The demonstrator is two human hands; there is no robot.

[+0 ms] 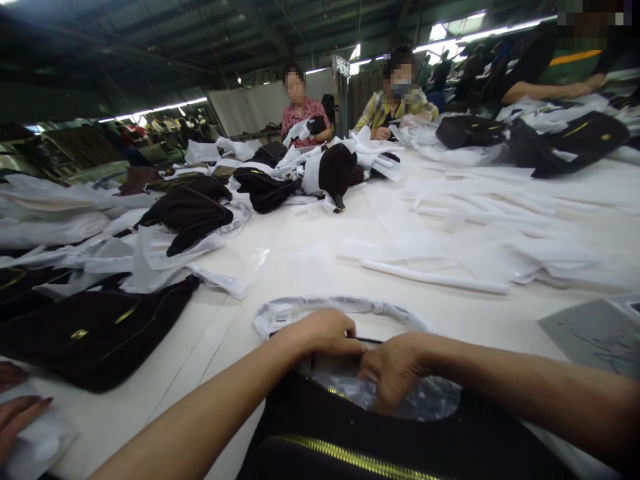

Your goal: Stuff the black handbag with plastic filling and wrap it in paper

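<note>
Black zip bag (380,437): on white table (280,260), long side left to right, mouth pointing away.
Left hand (327,331): bent, pinching bag's far rim.
Right hand (395,370): fingers down inside bag; grip hidden, can't tell.

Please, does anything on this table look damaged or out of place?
Nothing looks clearly damaged. However, thin white rolls and loose white sheets lie scattered at uneven angles beyond the open black fabric bag; this looks untidy.
</note>
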